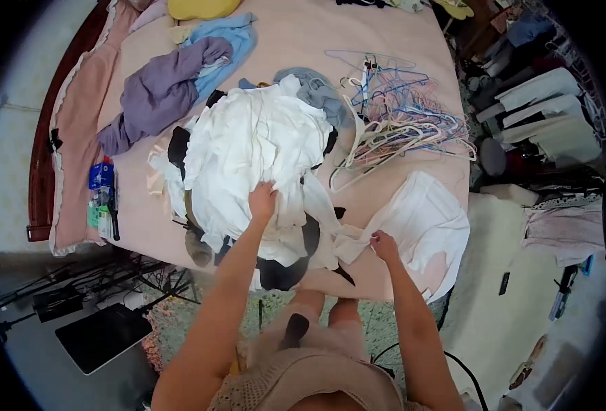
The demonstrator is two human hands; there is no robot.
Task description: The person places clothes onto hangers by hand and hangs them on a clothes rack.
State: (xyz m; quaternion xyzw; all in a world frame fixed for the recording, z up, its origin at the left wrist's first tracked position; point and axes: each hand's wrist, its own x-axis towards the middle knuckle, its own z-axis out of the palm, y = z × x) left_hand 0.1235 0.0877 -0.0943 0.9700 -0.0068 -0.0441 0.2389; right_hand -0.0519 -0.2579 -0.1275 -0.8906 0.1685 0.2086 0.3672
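Two hands are over the bed point(286, 34): the right hand point(384, 245) has its grip pinched on a white cloth point(427, 218) near the bed's front edge, and the left hand point(262, 200) touches a big white heap of clothes point(238, 140), but I cannot tell if its grip is tight. Dark clothes point(282, 274) poke out from under the heap toward the front edge, and a messy bunch of hangers point(405, 113) takes up the space just past the white cloth. Behind the heap is a gray-blue cloth point(323, 96), and farther left lie a purple cloth point(155, 96) and a light blue cloth point(231, 41).
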